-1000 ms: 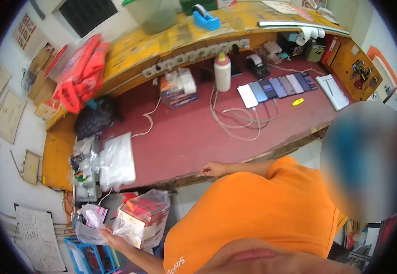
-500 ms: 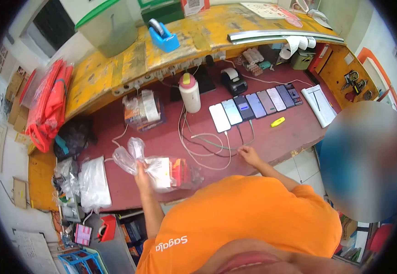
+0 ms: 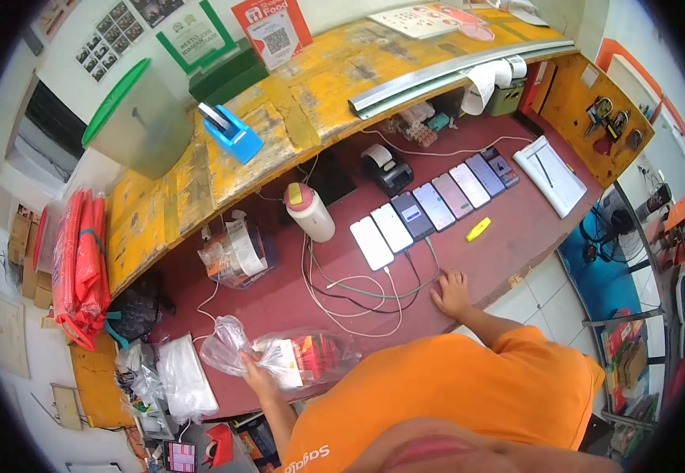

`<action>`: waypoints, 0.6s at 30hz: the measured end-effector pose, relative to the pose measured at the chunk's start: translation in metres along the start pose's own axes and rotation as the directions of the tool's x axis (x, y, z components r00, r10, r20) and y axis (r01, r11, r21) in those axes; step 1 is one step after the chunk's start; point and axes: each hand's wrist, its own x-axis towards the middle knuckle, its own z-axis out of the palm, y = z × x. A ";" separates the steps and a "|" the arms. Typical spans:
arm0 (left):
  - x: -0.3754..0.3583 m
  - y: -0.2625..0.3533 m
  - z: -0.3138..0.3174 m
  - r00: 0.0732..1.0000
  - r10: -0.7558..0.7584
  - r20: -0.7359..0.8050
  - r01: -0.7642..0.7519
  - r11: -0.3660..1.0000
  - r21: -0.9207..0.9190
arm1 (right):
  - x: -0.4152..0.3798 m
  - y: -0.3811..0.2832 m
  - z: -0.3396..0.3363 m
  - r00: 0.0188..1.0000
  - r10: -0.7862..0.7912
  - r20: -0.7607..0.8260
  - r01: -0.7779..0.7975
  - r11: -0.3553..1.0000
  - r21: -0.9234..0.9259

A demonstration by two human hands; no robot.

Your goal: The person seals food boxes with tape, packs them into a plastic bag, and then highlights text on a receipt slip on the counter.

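My left hand (image 3: pixel 259 377) is closed around the gathered neck of a clear plastic bag (image 3: pixel 232 351) at the desk's front edge. Inside the bag lies a red box (image 3: pixel 317 361) with a white label (image 3: pixel 286 363) beside it. My right hand (image 3: pixel 453 293) rests on the dark red desktop with its fingers spread, holding nothing. Ahead of it a row of several phones (image 3: pixel 413 217) lies side by side. Charging cables (image 3: pixel 350 319) loop over the desk between my two hands. A yellow highlighter (image 3: pixel 478 229) lies just beyond my right hand.
A white bottle with a pink lid (image 3: pixel 309 213) and a small receipt printer (image 3: pixel 387 169) stand at the back under the yellow shelf (image 3: pixel 177 189). An open notebook (image 3: pixel 550 177) is at the right. Flat plastic bags (image 3: pixel 186 377) lie left; a blue tape dispenser (image 3: pixel 232 135) sits above.
My right hand has gone from half-curled at the desk edge to lying spread on the desktop. The view has shifted; the person at the right is out of sight. My left hand keeps the bag.
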 end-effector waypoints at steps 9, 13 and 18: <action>0.002 -0.006 -0.007 1.000 0.000 -0.026 0.003 0.995 0.102 | 0.171 0.004 -0.002 0.972 0.034 -0.232 0.055 0.928 0.369; 0.004 -0.015 -0.008 0.999 0.029 0.023 -0.031 0.995 0.093 | 0.303 0.010 0.014 0.986 -0.065 0.151 -0.042 0.790 0.611; 0.001 -0.013 -0.005 0.998 0.055 -0.044 -0.044 0.976 0.212 | 0.409 0.018 0.035 0.998 0.063 0.001 -0.062 0.983 0.175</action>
